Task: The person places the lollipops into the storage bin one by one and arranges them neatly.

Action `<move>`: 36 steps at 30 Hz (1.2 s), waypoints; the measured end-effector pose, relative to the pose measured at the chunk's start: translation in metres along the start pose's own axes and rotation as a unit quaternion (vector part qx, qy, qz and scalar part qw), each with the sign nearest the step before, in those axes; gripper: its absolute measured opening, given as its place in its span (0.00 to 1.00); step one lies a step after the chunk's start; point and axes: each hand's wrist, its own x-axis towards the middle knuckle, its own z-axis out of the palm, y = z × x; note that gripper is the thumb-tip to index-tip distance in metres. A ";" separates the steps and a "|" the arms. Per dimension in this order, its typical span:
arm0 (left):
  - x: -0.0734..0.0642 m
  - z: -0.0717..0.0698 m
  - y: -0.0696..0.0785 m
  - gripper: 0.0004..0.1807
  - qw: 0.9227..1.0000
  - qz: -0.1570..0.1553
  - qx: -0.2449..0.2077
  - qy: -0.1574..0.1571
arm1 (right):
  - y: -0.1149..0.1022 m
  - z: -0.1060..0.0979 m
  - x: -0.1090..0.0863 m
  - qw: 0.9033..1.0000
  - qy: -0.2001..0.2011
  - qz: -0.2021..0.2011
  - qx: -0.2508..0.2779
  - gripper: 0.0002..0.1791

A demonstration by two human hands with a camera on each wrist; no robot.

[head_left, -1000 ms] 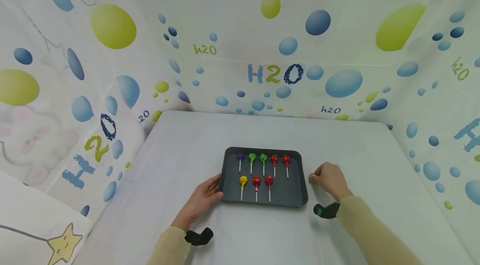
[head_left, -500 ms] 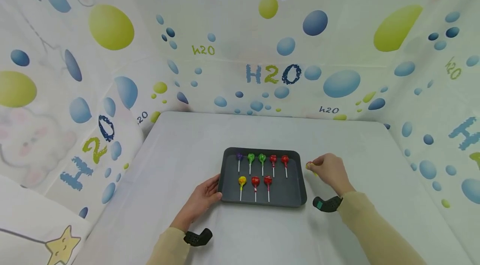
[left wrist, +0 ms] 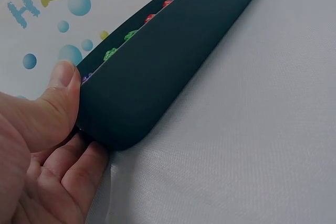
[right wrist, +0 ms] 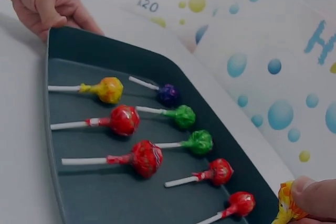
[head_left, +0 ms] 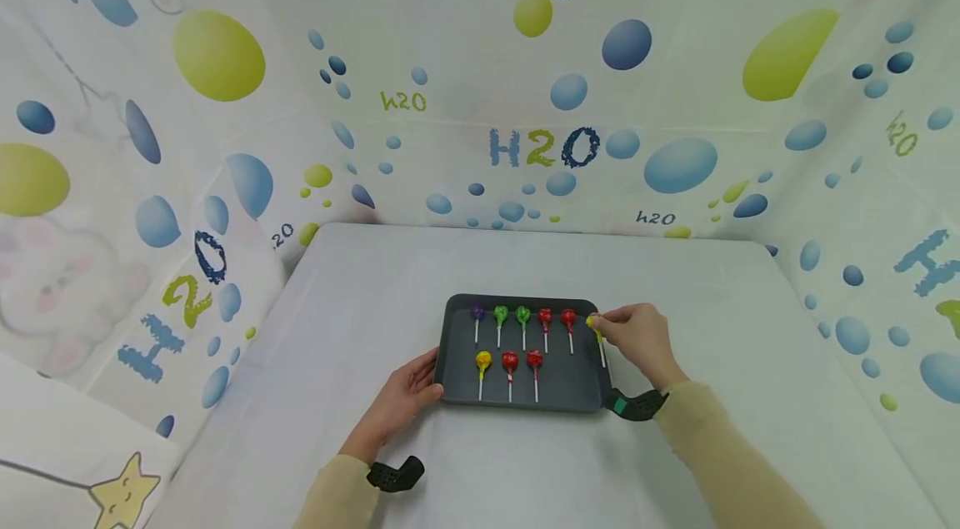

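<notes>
My left hand grips the left edge of a dark grey tray; in the left wrist view the thumb lies on the rim and curled fingers reach under the corner. Between thumb and fingertips, my right hand pinches a yellow lollipop by its wrapped head, over the tray's right end, white stick pointing toward the front. The tray's back row holds a purple lollipop, two green ones and two red ones. In front lie another yellow lollipop and two red ones.
The tray rests on a white-covered table. Behind and beside the table hang white sheets printed with blue and green dots. Each wrist wears a black band.
My right hand has come from the table on the right, leftward and slightly away from me, carrying the yellow lollipop over the tray's right end. The left hand and tray stay put.
</notes>
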 end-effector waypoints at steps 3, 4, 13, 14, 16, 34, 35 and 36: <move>0.000 0.000 0.000 0.37 1.000 0.000 -0.001 0.000 | -0.003 0.006 -0.003 1.000 0.001 0.006 0.009 0.20; 0.001 0.000 0.000 0.37 1.000 -0.001 -0.003 0.000 | -0.003 0.009 -0.004 1.000 0.001 0.008 0.013 0.20; 0.002 0.001 0.000 0.37 1.000 -0.003 0.001 0.006 | -0.006 0.042 -0.015 1.000 0.002 0.015 0.007 0.15; 0.002 0.001 0.000 0.37 1.000 -0.002 0.000 0.006 | -0.007 0.046 -0.016 1.000 0.002 0.015 0.005 0.14; 0.002 0.001 -0.001 0.37 1.000 -0.001 0.000 0.006 | -0.007 0.052 -0.019 1.000 0.001 0.015 -0.002 0.13; 0.002 0.001 0.000 0.37 1.000 -0.002 -0.005 0.004 | -0.004 0.076 -0.023 0.998 0.019 0.003 -0.066 0.14; 0.002 0.000 0.000 0.37 1.000 -0.003 -0.005 0.004 | -0.004 0.077 -0.023 0.997 0.021 0.000 -0.068 0.14; 0.002 0.000 0.000 0.37 1.000 -0.003 -0.005 0.004 | -0.005 0.078 -0.023 0.997 0.023 -0.001 -0.071 0.14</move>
